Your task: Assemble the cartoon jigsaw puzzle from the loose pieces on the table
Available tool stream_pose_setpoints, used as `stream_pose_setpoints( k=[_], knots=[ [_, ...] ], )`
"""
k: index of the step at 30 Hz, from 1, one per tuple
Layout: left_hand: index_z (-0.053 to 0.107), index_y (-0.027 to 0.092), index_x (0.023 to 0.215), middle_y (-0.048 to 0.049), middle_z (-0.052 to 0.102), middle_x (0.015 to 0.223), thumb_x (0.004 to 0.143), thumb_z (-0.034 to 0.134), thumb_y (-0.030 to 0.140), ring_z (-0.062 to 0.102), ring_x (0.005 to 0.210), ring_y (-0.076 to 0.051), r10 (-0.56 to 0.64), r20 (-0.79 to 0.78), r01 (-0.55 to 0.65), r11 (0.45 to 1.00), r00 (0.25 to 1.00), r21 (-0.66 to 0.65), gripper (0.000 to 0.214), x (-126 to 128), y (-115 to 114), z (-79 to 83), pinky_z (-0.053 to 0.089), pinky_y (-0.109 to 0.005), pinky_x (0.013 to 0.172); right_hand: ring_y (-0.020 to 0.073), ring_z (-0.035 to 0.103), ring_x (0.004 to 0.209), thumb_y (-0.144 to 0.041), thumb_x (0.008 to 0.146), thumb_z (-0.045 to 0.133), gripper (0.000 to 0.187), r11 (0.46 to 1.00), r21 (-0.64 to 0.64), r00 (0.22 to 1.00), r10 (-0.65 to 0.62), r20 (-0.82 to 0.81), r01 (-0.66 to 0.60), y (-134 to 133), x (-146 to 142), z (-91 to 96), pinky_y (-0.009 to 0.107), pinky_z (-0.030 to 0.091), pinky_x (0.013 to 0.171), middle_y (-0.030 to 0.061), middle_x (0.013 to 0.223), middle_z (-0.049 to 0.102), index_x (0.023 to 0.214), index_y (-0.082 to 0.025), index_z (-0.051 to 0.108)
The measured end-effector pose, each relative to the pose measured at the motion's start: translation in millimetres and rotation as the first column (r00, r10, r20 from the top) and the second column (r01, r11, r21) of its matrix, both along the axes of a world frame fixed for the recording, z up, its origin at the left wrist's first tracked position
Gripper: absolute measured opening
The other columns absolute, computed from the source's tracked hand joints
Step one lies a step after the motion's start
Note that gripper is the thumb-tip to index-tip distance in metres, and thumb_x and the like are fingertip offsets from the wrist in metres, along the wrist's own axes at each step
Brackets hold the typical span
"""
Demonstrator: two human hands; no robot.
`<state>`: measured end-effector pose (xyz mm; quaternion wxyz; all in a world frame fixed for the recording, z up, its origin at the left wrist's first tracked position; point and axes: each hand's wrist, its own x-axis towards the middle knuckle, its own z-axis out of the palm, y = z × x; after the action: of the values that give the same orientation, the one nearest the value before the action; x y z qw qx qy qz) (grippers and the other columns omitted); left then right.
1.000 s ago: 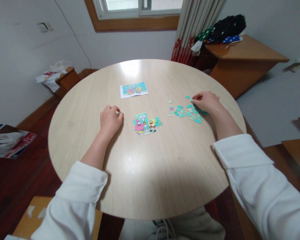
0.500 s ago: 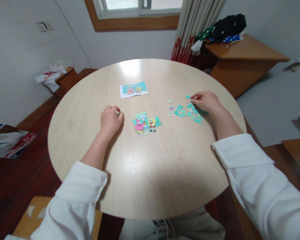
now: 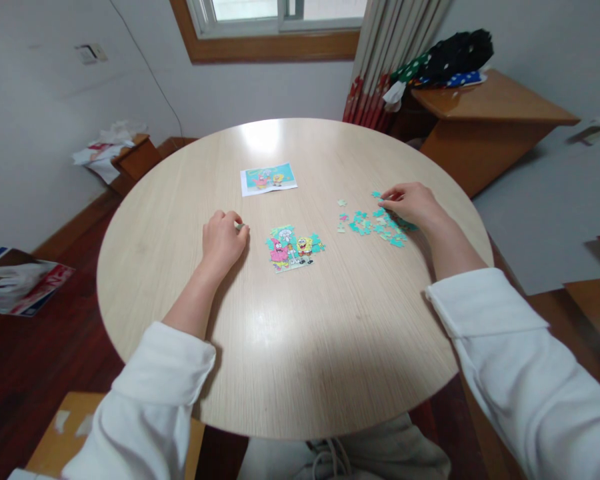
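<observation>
Little change from half a second ago: both hands stay put, the pieces lie as they did, and the view sits a hair to the right.

Near edge: white sleeves pushed up the forearms, both arms resting on the round pale wood bench.

Left hand: knuckles up, resting on the bench just left of the puzzle. Fingers curled in tight to a loose fist. A pale piece shows pinched at the thumb and forefinger tips.

Puzzle: a small joined patch, flat, near the bench middle. It shows a pink figure and a yellow figure on teal, with ragged edges on the right side.

Right hand: palm down over the right part of the loose pieces. Fingers are bent with the tips drawn near together and touch the teal bits at the far edge of the scatter. Cannot tell whether it grips one.

Loose pieces: mostly teal, a few pale, spread thin between the puzzle and the right hand, apart from the puzzle.

Further out: a printed picture of the same two figures lies flat beyond the puzzle, well apart from both hands. Any print on it is too small to read.

Beyond the bench: window, curtain, side table with dark and spotted cloth heaped on it. A bag lies on the floor at left, its lettering unreadable.
</observation>
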<state>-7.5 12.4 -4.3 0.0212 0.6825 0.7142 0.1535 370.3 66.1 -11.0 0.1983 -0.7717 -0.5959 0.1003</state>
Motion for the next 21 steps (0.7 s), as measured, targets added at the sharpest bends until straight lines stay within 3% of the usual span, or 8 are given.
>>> stream_pose_setpoints(
  k=[7,14,21],
  knots=[
    [0.066,0.016,0.103,-0.0132,0.061,0.107,0.089,0.05,0.028,0.059,0.105,-0.028,-0.003,0.01,0.003,1.0,1.0,0.002,0.024,-0.1,0.0,-0.4,0.042,-0.038,0.093,0.0242,0.065,0.085,-0.027,0.076,0.07,0.019,1.0,-0.006,1.0,0.012,0.006,-0.012,1.6,-0.4,-0.8,0.036,0.049,0.078,0.0076,0.092,0.073,0.093,-0.019,0.074],
    [0.066,0.016,0.103,-0.0133,0.062,0.106,0.089,0.051,0.028,0.059,0.108,-0.029,-0.014,-0.015,0.014,1.0,1.0,0.023,0.024,-1.8,1.8,-3.6,0.044,-0.039,0.094,0.0225,0.063,0.074,-0.03,0.07,0.072,0.018,0.996,0.059,0.997,0.072,-0.023,-0.071,9.8,8.5,-10.3,0.036,0.05,0.072,0.0078,0.078,0.071,0.083,-0.017,0.074],
    [0.066,0.016,0.102,-0.0134,0.062,0.106,0.088,0.051,0.028,0.059,0.106,-0.029,-0.016,-0.009,0.016,0.999,1.0,0.029,0.023,-2.5,2.0,-3.7,0.044,-0.04,0.093,0.0213,0.061,0.074,-0.023,0.07,0.07,0.015,0.999,0.038,0.999,0.035,-0.031,-0.033,7.9,3.1,-5.9,0.036,0.049,0.073,0.0076,0.081,0.069,0.084,-0.017,0.071]
  ],
)
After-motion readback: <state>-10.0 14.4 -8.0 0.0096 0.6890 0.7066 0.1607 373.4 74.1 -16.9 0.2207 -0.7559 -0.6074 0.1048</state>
